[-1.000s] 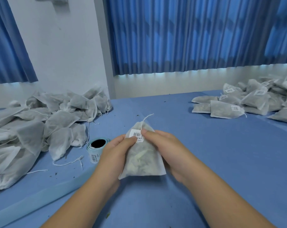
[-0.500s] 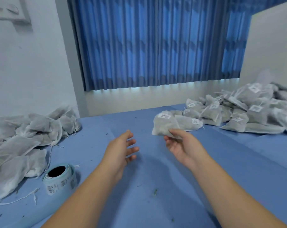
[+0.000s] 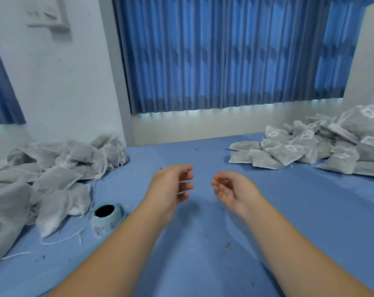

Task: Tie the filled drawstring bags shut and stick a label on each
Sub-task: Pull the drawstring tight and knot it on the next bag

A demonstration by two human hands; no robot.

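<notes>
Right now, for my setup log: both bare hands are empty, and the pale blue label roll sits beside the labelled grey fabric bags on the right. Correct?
No: the head view shows the pale blue label roll beside the unlabelled grey fabric bags on the left. The left hand and right hand are empty, as stated.

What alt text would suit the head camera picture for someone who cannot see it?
The left hand and right hand hover empty, fingers loosely curled, over a blue table. Plain bags are heaped at the left beside a label roll; labelled bags are piled at the right, blue curtains behind.
</notes>
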